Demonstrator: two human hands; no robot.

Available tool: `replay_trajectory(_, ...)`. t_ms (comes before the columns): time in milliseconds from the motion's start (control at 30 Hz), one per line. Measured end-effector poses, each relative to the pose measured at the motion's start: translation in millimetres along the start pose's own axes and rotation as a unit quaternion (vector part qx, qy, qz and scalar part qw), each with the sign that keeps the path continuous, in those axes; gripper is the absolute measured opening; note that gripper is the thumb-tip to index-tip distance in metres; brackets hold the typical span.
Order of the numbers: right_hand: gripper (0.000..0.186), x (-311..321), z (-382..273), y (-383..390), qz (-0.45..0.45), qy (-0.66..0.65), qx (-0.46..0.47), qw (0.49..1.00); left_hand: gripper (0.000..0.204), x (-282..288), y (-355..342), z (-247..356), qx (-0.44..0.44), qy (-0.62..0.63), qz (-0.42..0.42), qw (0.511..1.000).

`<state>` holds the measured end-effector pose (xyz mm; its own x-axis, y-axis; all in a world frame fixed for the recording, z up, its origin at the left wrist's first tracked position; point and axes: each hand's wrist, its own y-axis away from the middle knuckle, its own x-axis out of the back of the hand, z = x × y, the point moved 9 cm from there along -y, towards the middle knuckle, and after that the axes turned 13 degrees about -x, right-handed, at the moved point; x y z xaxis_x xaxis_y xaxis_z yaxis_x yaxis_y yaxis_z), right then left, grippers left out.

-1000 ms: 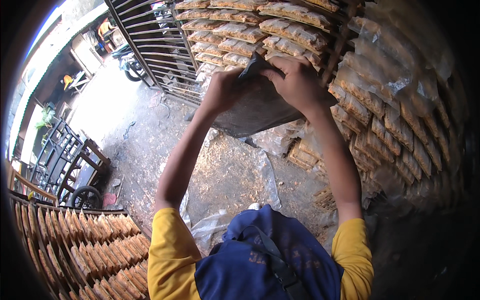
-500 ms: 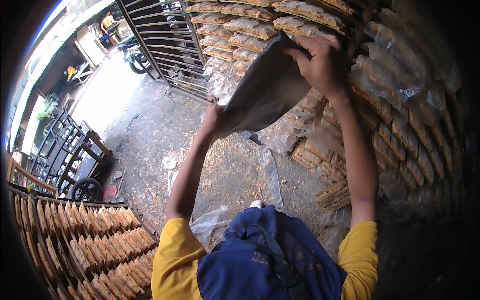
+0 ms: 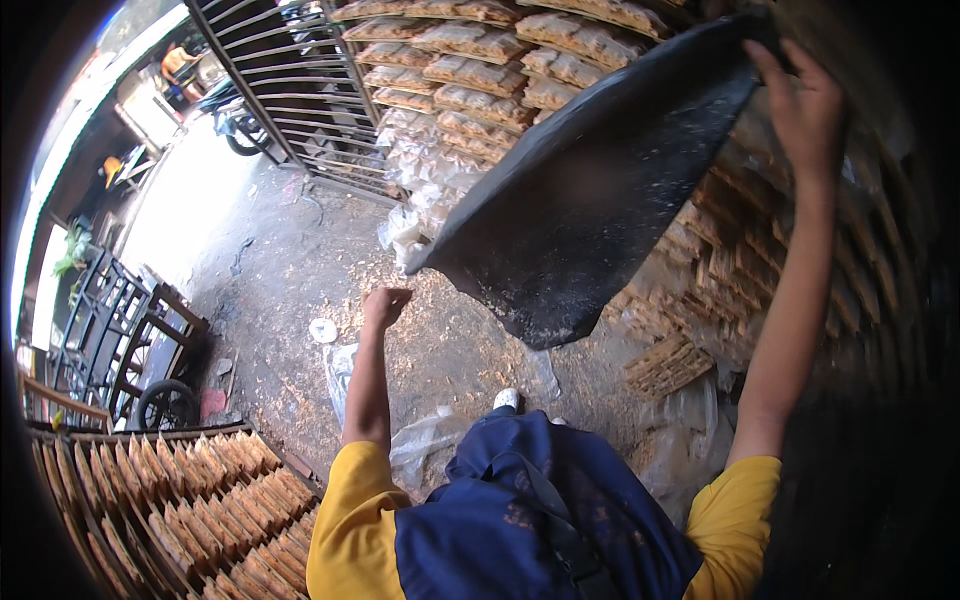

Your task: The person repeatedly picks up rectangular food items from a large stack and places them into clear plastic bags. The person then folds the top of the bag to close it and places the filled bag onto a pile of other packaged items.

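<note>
Well above crumb-strewn floor (image 3: pixel 430 355) near stacked slabs (image 3: pixel 475 42), the right hand (image 3: pixel 808 112) pinches a black sheet (image 3: pixel 590 190), left hand (image 3: pixel 385 306) curled.

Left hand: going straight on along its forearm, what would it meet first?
The left hand would probably meet the crumpled whitish plastic ahead, though the corner of the dark sheet lies close to that line and one view leaves depth unclear.

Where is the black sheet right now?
In the head view, the black sheet hangs right of centre from the right hand, before stacked brown slabs.
</note>
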<state>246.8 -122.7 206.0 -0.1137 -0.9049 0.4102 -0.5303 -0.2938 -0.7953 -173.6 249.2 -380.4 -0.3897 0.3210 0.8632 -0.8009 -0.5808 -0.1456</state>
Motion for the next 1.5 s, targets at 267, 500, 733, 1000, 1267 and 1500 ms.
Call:
replay_trajectory(267,0.027,23,126,188,-0.118,0.019,-0.206,0.971,0.085,-70,125,-65,0.234,-0.096,-0.156,0.955)
replay_trajectory(500,0.020,47,348,468,-0.144,0.041,-0.516,0.844,0.080,-157,196,-84,0.230,-0.030,-0.253,0.939)
replay_trajectory(733,0.036,180,474,676,0.029,0.095,-0.821,0.563,0.072,-180,177,8,0.235,0.015,-0.216,0.947)
replay_trajectory(1000,0.044,411,604,889,-0.008,0.337,-0.764,0.550,0.048,-268,204,181,0.113,0.023,-0.346,0.931)
replay_trajectory(1267,0.035,594,609,974,-0.054,0.464,-0.664,0.584,0.046,-312,200,325,0.063,0.065,-0.474,0.876)
replay_trajectory(1500,0.046,749,710,1113,0.235,0.157,-0.714,0.640,0.044,-355,154,404,-0.020,0.070,-0.433,0.899)
